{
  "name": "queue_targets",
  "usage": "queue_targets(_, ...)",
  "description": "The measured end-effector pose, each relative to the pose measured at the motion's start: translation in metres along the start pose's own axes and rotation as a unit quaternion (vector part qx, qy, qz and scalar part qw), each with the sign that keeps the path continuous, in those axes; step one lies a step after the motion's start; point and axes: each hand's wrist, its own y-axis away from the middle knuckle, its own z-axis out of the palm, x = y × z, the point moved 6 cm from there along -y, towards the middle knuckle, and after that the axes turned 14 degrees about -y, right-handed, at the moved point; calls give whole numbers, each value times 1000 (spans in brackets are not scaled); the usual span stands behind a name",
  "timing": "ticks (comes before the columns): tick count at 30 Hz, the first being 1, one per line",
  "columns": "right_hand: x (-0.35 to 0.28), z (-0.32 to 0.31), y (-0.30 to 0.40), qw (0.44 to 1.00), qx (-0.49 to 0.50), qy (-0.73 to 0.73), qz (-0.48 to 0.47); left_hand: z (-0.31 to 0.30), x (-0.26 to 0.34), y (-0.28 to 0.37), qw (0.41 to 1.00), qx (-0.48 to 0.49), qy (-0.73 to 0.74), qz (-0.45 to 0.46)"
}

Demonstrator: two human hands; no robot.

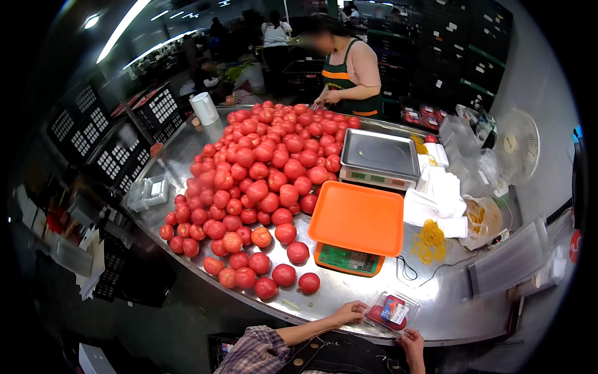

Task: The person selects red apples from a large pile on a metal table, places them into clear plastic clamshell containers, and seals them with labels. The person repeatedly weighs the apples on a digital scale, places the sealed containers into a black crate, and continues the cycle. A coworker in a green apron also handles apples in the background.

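Observation:
Near the front edge of the steel table, a clear plastic clamshell box (391, 312) holds red tomatoes and bears a printed label. My left hand (351, 312) has its fingers on the box's left side. At the lower right corner of the same box are the fingertips of my right hand (412, 340). A large heap of tomatoes (261, 159) covers the table's left and middle part, with loose ones towards the front. Right of the heap stands an orange scale with a bare orange tray (357, 217). Behind it is a second scale with a grey metal pan (380, 152).
Yellow rubber bands (430, 238) and white foam trays (432, 196) lie right of the scales. A fan (515, 145) stands at the right edge. Black cables (406, 269) cross the steel surface. A co-worker in an apron (350, 77) stands across the table. Black crates (159, 110) are stacked at left.

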Motion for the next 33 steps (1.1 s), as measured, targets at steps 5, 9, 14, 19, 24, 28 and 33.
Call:
queue_targets(5, 5, 23, 14, 997, 3, -37, 67, -15, 18, -1, 999, 6, -35, -24)
queue_targets(9, -51, 23, -34, 932, -99, 312, 157, -35, 38, 7, 995, 35, -94, -10)
queue_targets(14, -155, 38, -169, 802, 91, 483, -339, -30, 52, -4, 991, 67, -117, 8)
queue_targets(19, -171, 63, -245, 743, 146, 542, -366, -11, 86, -23, 982, 70, -176, 19)
queue_targets(24, -187, 80, -245, 755, 110, 491, -421, 8, 94, -68, 972, 39, -230, 32)
queue_targets(28, -202, 85, -224, 775, 93, 440, -443, 22, 104, -98, 925, 58, -365, 89)
queue_targets(33, -207, 95, -195, 803, 7, 379, -460, 49, 133, -119, 852, 198, -429, 225)
